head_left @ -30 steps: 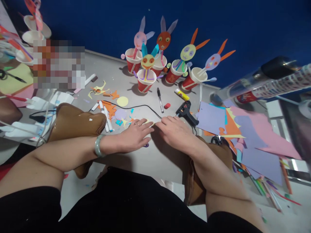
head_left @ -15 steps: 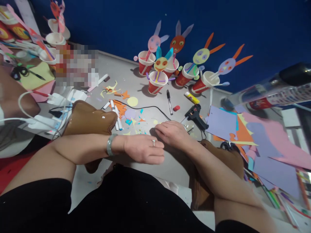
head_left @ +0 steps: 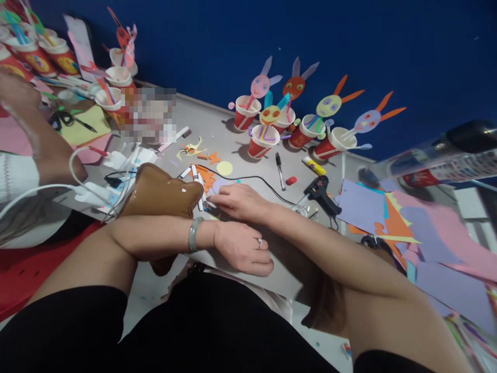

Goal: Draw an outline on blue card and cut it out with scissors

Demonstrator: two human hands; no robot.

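Note:
My right hand [head_left: 243,201] is palm down over the table, fingers stretched to the left. Its tips are beside the white markers [head_left: 199,189] and the paper scraps, partly covering a purple paper circle [head_left: 221,185]. Closer to me, my left hand [head_left: 244,248], with a ring and a bangle at the wrist, has its fingers curled under by the table's near edge. Whatever may be inside them is hidden. Orange paper scraps [head_left: 205,176] and a yellow paper circle [head_left: 224,168] lie beyond the markers.
Red paper cups with rabbit figures [head_left: 264,142] stand along the back. A black glue gun [head_left: 322,194], a pen [head_left: 280,171] and a glue stick [head_left: 313,166] lie to the right, near coloured paper sheets [head_left: 359,204]. At left are a brown cushion [head_left: 165,196], power strip cables and another person's arm [head_left: 54,129].
My right hand has swept left across the scraps to the markers. My left hand stays by the table edge, its fingers curled. The view has shifted slightly left.

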